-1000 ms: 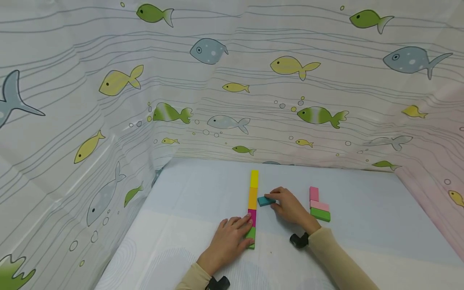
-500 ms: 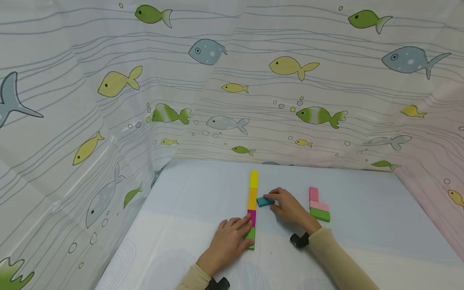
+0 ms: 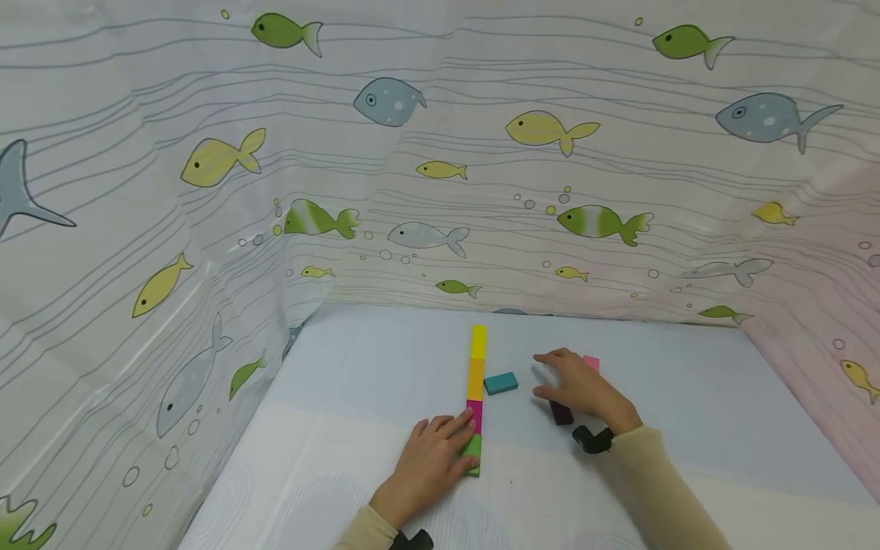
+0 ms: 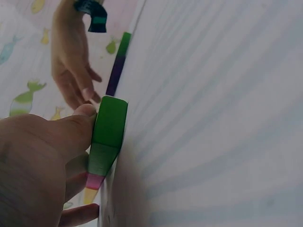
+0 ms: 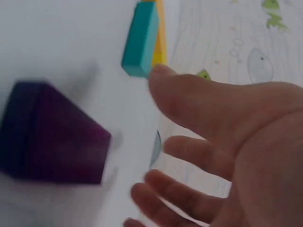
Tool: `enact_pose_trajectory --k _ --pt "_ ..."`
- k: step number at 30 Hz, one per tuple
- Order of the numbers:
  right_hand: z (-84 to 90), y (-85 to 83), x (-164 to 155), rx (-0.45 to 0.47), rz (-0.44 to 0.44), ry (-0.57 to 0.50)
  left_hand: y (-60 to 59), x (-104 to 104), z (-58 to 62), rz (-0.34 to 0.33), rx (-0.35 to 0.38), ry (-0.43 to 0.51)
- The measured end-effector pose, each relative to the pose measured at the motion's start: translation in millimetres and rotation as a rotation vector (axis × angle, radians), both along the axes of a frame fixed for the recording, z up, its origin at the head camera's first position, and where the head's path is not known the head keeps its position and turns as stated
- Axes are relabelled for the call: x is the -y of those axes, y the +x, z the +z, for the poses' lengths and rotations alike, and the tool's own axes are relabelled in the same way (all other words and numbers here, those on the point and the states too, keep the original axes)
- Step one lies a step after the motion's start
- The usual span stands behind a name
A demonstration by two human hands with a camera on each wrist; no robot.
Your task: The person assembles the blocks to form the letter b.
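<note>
A row of blocks, end to end, runs away from me: green (image 3: 474,451), magenta (image 3: 475,412), orange (image 3: 476,380) and yellow (image 3: 479,342). My left hand (image 3: 429,462) rests on its near part, the thumb touching the green block and the fingertips at the magenta one. A teal block (image 3: 500,383) lies at an angle right of the orange block, its left end close to the row. My right hand (image 3: 584,388) hovers with spread fingers, holding nothing. Below it lies a dark purple block (image 5: 61,137); a pink block (image 3: 591,363) shows partly behind the hand.
White cloth covers the table (image 3: 385,367). A fish-patterned curtain (image 3: 440,206) encloses the back and sides. In the left wrist view, another green block (image 4: 124,44) sits at the end of the dark purple one. Each wrist wears a black camera (image 3: 593,439).
My right hand has let go of the teal block and moved right, over the loose blocks. The teal block stays beside the row. My left hand keeps its place.
</note>
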State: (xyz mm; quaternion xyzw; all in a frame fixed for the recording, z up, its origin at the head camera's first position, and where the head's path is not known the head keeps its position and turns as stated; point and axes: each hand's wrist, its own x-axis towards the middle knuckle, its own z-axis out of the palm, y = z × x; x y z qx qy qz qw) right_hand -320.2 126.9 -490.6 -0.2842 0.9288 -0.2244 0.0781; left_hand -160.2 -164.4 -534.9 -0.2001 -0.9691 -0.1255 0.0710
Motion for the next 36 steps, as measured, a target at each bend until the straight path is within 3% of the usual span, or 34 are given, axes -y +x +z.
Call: enact_pose_trajectory --k 9,17,24,36 --pt "12.0 5.7 -14.4 0.139 -0.042 0.089 0.9 0.8 0.8 -0.01 -0.014 0.008" --pt "17.0 12.2 -15.5 0.157 -0.08 0.178 1.0 0.7 0.2 -0.015 -0.007 0.017" --pt "16.1 14.7 -14.4 0.19 -0.119 0.152 0.7 0.1 0.0 -0.017 0.003 0.021" --pt "16.3 15.4 -12.4 0.22 -0.114 0.102 -0.1 0.1 -3.6 -0.015 -0.011 0.02"
